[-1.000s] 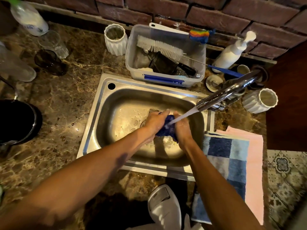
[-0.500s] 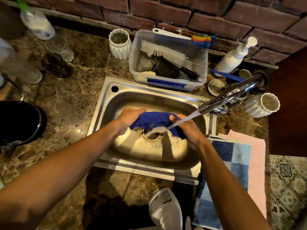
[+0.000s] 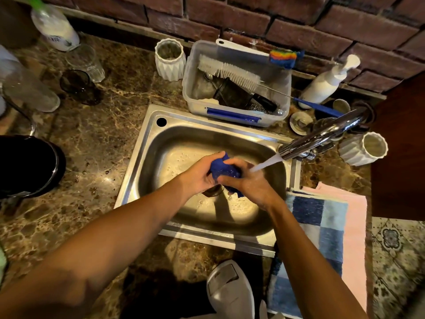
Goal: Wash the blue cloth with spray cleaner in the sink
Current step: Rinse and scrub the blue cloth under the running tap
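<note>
Head view looks down on a stainless steel sink (image 3: 147, 157) set in a brown marbled counter (image 3: 96, 143). Over its middle, the left hand (image 3: 199, 176) and right hand (image 3: 247, 180) both grip a bunched dark blue cloth (image 3: 222, 168) between them, fingers curled round it. Water from a chrome tap (image 3: 322, 137) at the right strikes the right hand. A clear plastic tub (image 3: 234, 118) sits just beyond the sink's far rim.
</note>
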